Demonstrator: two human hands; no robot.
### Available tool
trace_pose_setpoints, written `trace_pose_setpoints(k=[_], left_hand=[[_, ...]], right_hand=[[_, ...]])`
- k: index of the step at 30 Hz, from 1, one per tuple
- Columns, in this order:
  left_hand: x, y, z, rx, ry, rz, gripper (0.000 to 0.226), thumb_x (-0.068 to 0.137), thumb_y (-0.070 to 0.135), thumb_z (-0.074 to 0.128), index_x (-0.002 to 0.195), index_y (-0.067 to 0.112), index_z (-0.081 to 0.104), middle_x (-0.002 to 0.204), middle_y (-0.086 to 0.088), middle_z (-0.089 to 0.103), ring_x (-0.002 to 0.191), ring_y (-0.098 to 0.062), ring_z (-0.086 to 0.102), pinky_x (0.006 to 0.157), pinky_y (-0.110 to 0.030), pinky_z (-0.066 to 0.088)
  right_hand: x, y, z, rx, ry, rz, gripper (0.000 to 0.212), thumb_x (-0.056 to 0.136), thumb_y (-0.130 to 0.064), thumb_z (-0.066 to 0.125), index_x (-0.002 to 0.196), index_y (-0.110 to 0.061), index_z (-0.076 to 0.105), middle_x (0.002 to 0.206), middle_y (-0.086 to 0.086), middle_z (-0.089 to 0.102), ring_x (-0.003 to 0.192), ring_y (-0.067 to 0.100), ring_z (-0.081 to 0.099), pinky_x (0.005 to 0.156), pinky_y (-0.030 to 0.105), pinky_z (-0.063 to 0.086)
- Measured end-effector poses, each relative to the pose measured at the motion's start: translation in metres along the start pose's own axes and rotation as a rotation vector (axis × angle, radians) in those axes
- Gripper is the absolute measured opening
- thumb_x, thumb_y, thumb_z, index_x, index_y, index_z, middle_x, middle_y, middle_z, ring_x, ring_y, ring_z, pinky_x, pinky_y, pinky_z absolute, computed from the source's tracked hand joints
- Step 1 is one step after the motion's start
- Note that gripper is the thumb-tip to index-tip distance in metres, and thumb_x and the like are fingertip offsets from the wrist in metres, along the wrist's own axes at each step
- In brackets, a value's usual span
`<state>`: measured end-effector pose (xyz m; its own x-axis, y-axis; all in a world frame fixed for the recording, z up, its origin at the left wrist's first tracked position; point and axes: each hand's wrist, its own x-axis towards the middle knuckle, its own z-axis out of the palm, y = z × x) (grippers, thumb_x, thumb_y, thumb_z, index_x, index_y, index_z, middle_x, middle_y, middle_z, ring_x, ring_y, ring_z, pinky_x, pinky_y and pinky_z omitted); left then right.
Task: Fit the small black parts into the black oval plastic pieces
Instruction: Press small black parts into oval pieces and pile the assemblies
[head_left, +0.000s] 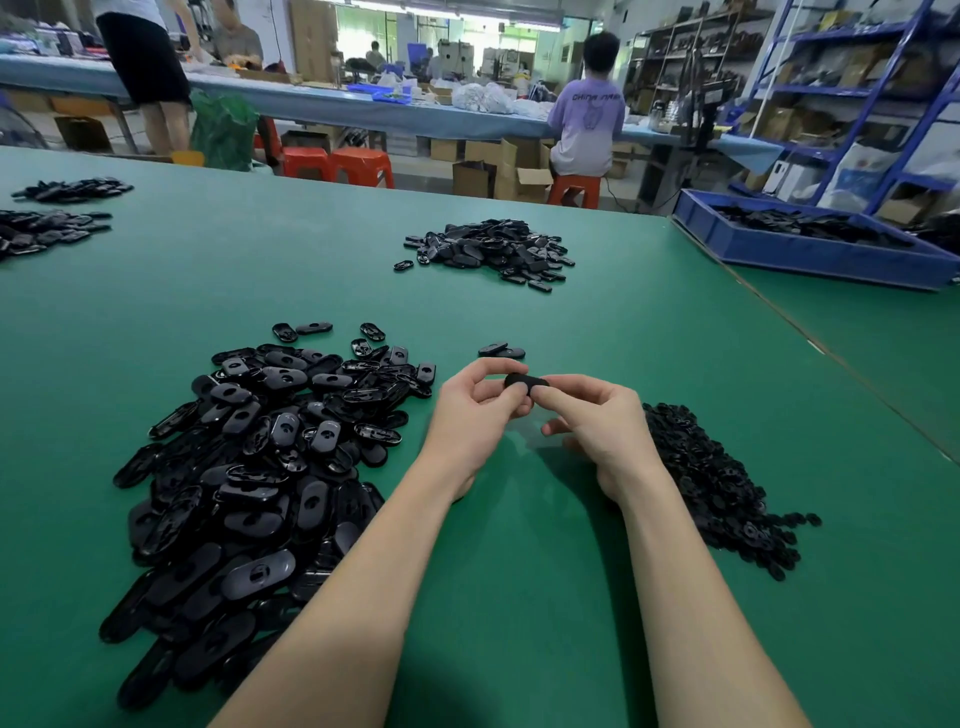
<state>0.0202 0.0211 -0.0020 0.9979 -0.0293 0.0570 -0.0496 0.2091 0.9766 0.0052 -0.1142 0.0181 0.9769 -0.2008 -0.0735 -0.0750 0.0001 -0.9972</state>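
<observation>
Both hands are up over the green table (571, 571), pinching one black oval piece (525, 383) between them: left hand (475, 415) has its fingers curled round the left end, right hand (597, 431) nips the right end. Big oval pile (260, 467) sits left, small parts pile (717, 478) right, another heap (491, 249) further back.

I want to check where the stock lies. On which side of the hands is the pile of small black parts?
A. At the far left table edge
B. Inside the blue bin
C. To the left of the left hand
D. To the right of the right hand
D: the pile of small black parts lies on the green table just right of the right hand; the oval pieces are heaped on the left.
</observation>
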Motion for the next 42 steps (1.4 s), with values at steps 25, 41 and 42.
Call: trace_pose_setpoints(k=[25, 41, 42], left_hand=[[0.0028, 0.0034, -0.0042, -0.134, -0.094, -0.077, 0.013, 0.089, -0.005, 0.068, 0.098, 0.004, 0.069, 0.080, -0.007, 0.075, 0.068, -0.011, 0.069, 0.074, -0.018, 0.056], [0.0018, 0.0019, -0.0007, -0.060, -0.067, -0.036, 0.013, 0.090, -0.003, 0.068, 0.093, 0.009, 0.069, 0.080, -0.009, 0.074, 0.069, -0.014, 0.068, 0.079, -0.022, 0.058], [0.0013, 0.0020, 0.0003, -0.044, -0.068, -0.016, 0.013, 0.091, -0.002, 0.068, 0.097, 0.010, 0.069, 0.082, -0.008, 0.075, 0.070, -0.014, 0.069, 0.080, -0.023, 0.058]], right_hand=[[0.0015, 0.0031, -0.0016, 0.039, 0.002, -0.083, 0.014, 0.083, -0.002, 0.078, 0.079, -0.007, 0.067, 0.055, -0.002, 0.061, 0.044, 0.008, 0.050, 0.046, 0.017, 0.044], [0.0012, 0.0052, -0.0020, 0.036, -0.004, -0.095, 0.014, 0.084, -0.002, 0.077, 0.080, -0.008, 0.066, 0.058, -0.001, 0.065, 0.048, 0.009, 0.057, 0.050, 0.019, 0.050], [0.0016, 0.0055, -0.0011, 0.064, 0.006, -0.095, 0.013, 0.086, -0.001, 0.076, 0.082, -0.009, 0.066, 0.057, -0.004, 0.064, 0.049, 0.008, 0.056, 0.050, 0.019, 0.049]])
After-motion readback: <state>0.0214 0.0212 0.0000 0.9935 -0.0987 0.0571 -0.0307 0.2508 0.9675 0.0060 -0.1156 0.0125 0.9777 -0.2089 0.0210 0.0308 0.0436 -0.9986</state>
